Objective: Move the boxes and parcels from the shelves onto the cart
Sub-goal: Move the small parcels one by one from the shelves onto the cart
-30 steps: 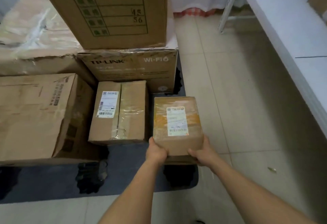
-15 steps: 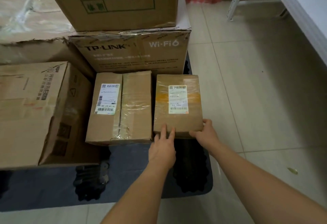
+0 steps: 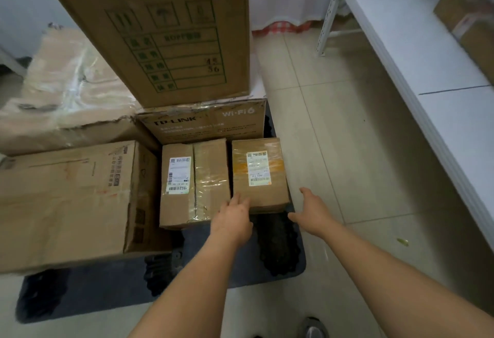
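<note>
A small labelled parcel (image 3: 258, 174) is sitting on the dark cart (image 3: 107, 281), long axis running away from the person, just ahead of both released hands; the left hand (image 3: 233, 220) is touching its near edge, the right hand (image 3: 311, 212) hovering beside. Behind, a carton (image 3: 205, 121) is reading "TP-LINK Wi-Fi 6".

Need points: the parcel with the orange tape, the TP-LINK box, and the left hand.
parcel with orange tape (image 3: 258, 196): head view, bare cardboard on top below its white label.
TP-LINK box (image 3: 205, 124): head view, printed front face.
left hand (image 3: 232, 217): head view, back of the hand, fingers on the parcel's near edge.
</note>
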